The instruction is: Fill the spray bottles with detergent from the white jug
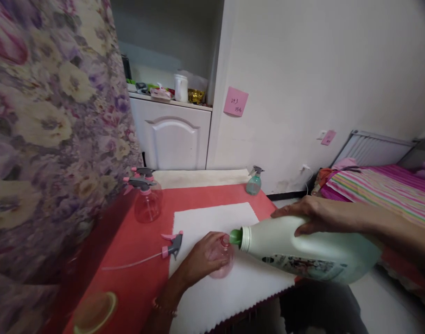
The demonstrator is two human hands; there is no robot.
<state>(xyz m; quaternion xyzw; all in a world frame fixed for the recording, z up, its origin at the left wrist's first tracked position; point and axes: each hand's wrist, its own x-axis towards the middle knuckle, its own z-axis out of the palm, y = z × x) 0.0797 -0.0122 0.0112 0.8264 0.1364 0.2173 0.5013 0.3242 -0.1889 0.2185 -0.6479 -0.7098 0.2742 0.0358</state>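
My left hand (202, 260) is wrapped round a clear pink bottle (223, 269) that has no sprayer on it, over the white cloth (194, 220). My right hand (307, 215) grips a large pale green jug (285, 236) by its upper side. The jug is tipped on its side, and its green spout (236, 237) meets the bottle's mouth. Whether liquid is flowing cannot be made out. Left of the bottle lies a grey and pink spray head (174, 244) with a long thin tube.
Pink spray bottles (147, 206) stand at the red table's (129, 250) back left, a green spray bottle (254, 184) at its back right. A round, green-rimmed lid (96, 313) lies front left. A floral curtain (55, 116) hangs left; a bed (372, 181) is far right.
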